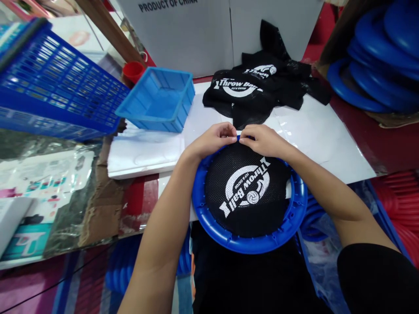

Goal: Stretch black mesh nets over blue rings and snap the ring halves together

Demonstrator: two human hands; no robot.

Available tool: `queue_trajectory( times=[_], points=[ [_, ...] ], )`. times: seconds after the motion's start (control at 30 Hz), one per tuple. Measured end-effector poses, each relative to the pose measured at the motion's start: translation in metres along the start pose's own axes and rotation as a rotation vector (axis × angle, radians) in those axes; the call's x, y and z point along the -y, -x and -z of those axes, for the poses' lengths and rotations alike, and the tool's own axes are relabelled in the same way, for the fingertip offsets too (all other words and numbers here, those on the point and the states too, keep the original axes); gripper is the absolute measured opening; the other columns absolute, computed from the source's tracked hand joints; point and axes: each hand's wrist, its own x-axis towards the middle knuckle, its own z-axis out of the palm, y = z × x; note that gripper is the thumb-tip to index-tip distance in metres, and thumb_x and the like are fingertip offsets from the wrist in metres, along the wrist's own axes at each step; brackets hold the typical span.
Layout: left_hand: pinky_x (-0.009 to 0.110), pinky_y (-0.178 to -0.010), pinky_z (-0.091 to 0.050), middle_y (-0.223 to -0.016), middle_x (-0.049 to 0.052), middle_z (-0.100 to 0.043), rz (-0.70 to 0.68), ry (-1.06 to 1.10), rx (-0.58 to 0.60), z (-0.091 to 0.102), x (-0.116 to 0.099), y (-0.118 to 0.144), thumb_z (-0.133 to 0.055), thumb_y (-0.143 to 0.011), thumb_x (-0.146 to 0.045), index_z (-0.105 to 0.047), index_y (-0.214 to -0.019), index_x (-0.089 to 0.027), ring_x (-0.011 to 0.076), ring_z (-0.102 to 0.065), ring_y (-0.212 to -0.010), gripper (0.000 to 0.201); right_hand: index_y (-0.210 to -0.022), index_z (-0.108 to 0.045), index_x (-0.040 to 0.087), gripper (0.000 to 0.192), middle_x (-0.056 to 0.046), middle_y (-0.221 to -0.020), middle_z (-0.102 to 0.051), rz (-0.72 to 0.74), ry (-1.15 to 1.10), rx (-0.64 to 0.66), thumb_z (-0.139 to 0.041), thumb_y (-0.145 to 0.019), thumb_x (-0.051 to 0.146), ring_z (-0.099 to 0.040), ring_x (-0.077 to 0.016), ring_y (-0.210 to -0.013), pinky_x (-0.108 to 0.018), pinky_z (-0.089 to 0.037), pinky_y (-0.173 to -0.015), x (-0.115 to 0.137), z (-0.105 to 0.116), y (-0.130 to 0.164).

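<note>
A blue plastic ring (250,243) lies at the table's front edge, its near side over my lap. Across its opening spreads a round black mesh net (216,187) with a white "Throw Ball" print, turned at a slant. At the net's right side a gap shows between mesh and ring. My left hand (219,137) pinches the net's edge at the ring's far rim. Right beside it, my right hand (258,138) pinches the same edge, thumb and fingers closed. Beyond my hands lies a pile of black mesh nets (242,98) with the same print.
A light blue bin (157,100) stands left of the net pile, with a red cup (133,71) behind it. A large blue basket (65,83) is further left. Blue rings (376,65) are stacked at right. A white carton (183,39) stands behind.
</note>
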Motion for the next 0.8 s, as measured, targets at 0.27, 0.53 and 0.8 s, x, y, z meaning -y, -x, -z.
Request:
queue_trajectory(
  times=[0.27,0.53,0.8],
  points=[
    [0.034,-0.082,-0.053,-0.085,0.001,-0.068,-0.050,-0.135,-0.132,-0.009,-0.004,0.000,-0.070,-0.078,-0.022,-0.058,-0.084,-0.021,0.0185,-0.066,-0.083,0.013,-0.083,-0.077,0.020,0.017,-0.006,-0.090,-0.076,-0.158,0.051,-0.032,-0.064,-0.093,0.024,-0.063,-0.0212,-0.085,-0.032,-0.035,-0.069,0.013,0.001,-0.003],
    [0.033,-0.079,-0.052,-0.087,0.003,-0.075,-0.098,-0.326,-0.116,-0.007,-0.006,0.003,-0.067,-0.079,-0.023,-0.067,-0.085,-0.019,0.0190,-0.065,-0.081,0.006,-0.085,-0.078,0.019,0.018,-0.005,-0.089,-0.077,-0.116,0.037,-0.025,-0.064,-0.094,0.025,-0.064,-0.0204,-0.084,-0.031,-0.035,-0.069,0.007,0.000,-0.005],
    [0.037,-0.091,-0.052,-0.099,0.005,-0.078,-0.192,-0.470,0.032,-0.004,-0.012,0.011,-0.064,-0.094,-0.036,-0.077,-0.099,-0.022,0.0229,-0.069,-0.092,0.021,-0.101,-0.078,0.018,0.016,-0.006,-0.099,-0.077,0.070,-0.110,-0.048,-0.065,-0.093,0.020,-0.067,-0.0212,-0.091,-0.032,-0.048,-0.085,-0.016,0.015,0.002]
  ],
)
